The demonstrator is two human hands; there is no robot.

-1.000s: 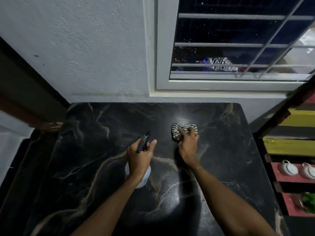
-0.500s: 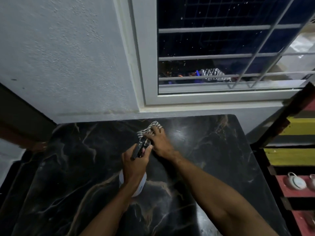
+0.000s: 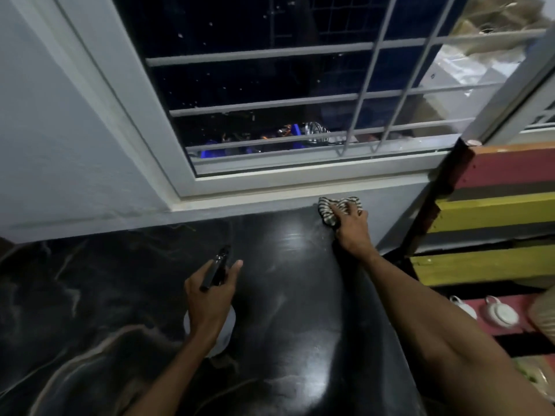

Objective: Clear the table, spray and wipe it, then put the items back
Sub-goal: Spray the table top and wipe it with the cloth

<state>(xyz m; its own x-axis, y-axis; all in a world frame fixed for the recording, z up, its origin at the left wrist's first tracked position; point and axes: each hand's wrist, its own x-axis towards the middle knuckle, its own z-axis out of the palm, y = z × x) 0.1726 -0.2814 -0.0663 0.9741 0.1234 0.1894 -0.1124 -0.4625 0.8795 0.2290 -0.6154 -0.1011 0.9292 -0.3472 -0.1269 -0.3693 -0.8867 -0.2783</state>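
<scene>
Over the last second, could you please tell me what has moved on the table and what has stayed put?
The right hand swept the striped cloth from mid-table, first left toward the bottle, then out to the far right corner of the black marble-patterned table, by the wall under the window. Nothing was let go. The left hand kept its grip on the white spray bottle with the black nozzle, upright near the table's middle.

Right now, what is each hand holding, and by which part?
The left hand grips the spray bottle around its neck, below the black trigger head. The right hand presses the bunched striped cloth from above.
</scene>
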